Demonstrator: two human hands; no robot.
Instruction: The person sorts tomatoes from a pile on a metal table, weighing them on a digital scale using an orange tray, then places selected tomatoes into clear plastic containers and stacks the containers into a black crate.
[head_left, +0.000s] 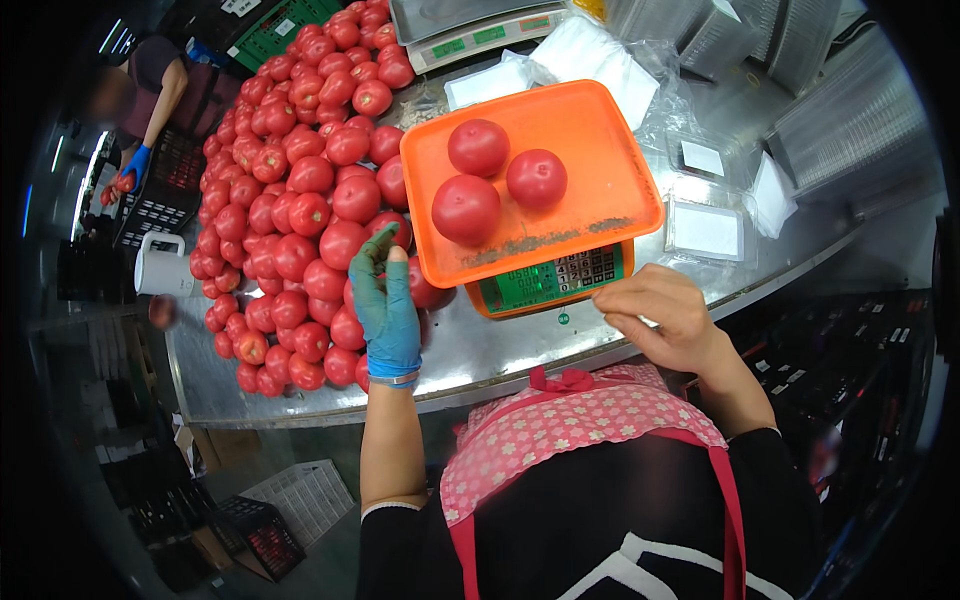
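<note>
Three red tomatoes (478, 174) rest together on the left half of an orange plastic tray (600, 135). The tray sits tilted in view on a digital scale (555, 279) with a lit green display and keypad. My left hand (386, 307), in a blue glove stained dark at the fingers, is at the right edge of a big heap of tomatoes (292, 217), beside the tray. Its bare thumb tip shows, and its fingers are apart near one tomato; whether they touch it cannot be told. My bare right hand (660, 311) hovers before the scale's right corner, loosely curled, with nothing visible in it.
A second scale (487, 37) stands behind. White pads (592, 64), clear plastic boxes (705, 225) and stacked clear containers (847, 127) lie right. A white mug (161, 266) is by the heap. A co-worker's blue-gloved hand (137, 166) is above a black crate (161, 187) at left.
</note>
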